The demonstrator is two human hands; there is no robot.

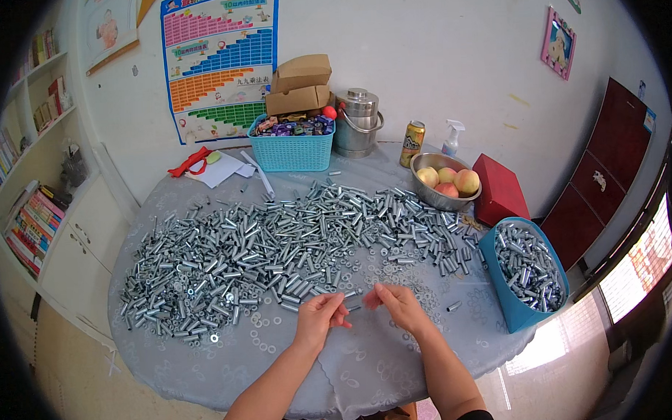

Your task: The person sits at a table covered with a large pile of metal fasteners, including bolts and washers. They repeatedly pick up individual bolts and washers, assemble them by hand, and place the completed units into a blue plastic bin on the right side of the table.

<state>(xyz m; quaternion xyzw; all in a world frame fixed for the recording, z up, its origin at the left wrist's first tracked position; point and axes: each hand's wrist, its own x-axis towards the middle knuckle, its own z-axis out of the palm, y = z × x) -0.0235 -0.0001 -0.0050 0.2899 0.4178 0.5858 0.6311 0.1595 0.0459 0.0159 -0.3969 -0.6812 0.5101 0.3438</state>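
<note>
My left hand (322, 318) is closed in a pinch above the near middle of the table, close to the pile's front edge. A short shiny metal piece (351, 293) shows right by its fingertips; whether it is held or lies behind them I cannot tell. Just to the right, my right hand (400, 307) has thumb and forefinger drawn together, its other fingers slightly blurred. What it holds, if anything, is hidden. Beyond both hands spreads a wide pile of silvery metal sleeves and bolts (256, 242). Loose flat washers (262, 335) lie along its front.
At the right edge stands a blue bin (511, 307) full of metal sleeves (530, 266). Behind it are a red box (500, 189) and a steel bowl (429, 196) of peaches. A turquoise basket (292, 154), a metal pot (358, 124) and a drink can (413, 143) line the back.
</note>
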